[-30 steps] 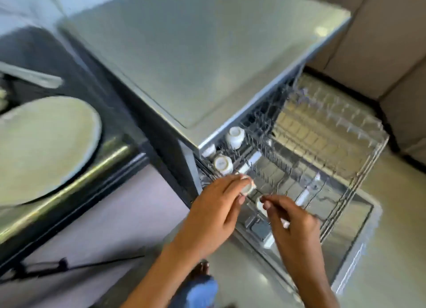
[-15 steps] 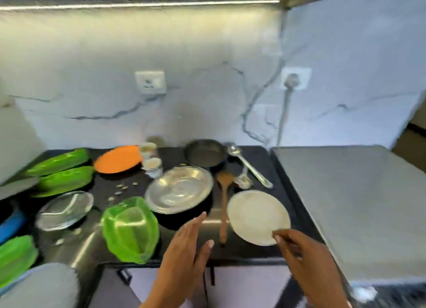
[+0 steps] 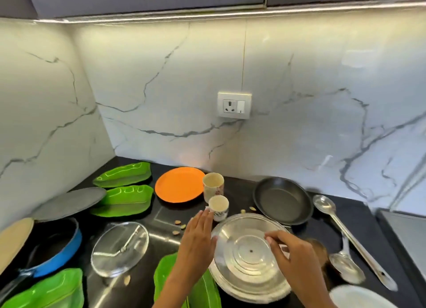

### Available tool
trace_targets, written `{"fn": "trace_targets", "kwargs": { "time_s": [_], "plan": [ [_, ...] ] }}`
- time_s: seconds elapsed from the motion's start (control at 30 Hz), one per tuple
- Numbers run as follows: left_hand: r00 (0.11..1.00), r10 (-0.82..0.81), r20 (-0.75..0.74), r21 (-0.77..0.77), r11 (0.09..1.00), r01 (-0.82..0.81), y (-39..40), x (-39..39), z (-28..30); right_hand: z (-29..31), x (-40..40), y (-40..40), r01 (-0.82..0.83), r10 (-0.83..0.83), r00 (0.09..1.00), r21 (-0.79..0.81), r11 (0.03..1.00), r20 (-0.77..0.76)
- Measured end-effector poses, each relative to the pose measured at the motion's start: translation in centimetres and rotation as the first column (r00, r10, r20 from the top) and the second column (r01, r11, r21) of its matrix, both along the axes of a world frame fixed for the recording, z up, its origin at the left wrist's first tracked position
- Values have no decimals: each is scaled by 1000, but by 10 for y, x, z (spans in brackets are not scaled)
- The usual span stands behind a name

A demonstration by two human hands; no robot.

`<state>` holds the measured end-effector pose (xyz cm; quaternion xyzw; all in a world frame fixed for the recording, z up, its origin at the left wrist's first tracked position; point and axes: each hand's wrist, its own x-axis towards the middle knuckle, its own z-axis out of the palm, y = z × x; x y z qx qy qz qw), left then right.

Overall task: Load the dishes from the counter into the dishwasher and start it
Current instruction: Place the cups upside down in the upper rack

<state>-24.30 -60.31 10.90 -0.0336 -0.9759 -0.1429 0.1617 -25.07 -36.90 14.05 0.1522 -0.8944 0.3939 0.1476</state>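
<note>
On the black counter (image 3: 242, 185) both hands hover empty — left hand (image 3: 199, 235) fingertips by the small cup (image 3: 218, 208), right hand (image 3: 289, 250) over the steel plate (image 3: 249, 257).

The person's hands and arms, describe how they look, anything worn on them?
Both are bare: the left hand and right hand show no gloves, rings, watch or bracelets, and the forearms are uncovered down to the frame edge, with no sleeve in view.

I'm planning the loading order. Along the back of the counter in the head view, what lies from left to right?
Green leaf plate → orange plate → tall cup → black pan → long steel spoon.
</note>
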Motion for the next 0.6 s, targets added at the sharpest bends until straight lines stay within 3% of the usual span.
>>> {"fn": "trace_targets", "kwargs": {
  "time_s": [0.1, 0.23, 0.43, 0.6],
  "plan": [
    [992, -22, 122, -154, 987, 41, -8, -47, 6, -5, -15, -14, -13, 12, 999, 26, 1000, 35],
    [956, -163, 245, -357, 901, 245, -29, -110, 0, -17, -34, -31, -9, 4, 996, 54, 999, 87],
    [873, -295, 390, -453, 763, 460, -41, -153, -13, -18, -38, -35, 11, -22, 991, 85, 996, 132],
    [812, -425, 400, -371, 735, 568, -45, -162, -10, -17, -38, -29, 24, -36, 985, 74, 997, 171]
  ]
}}
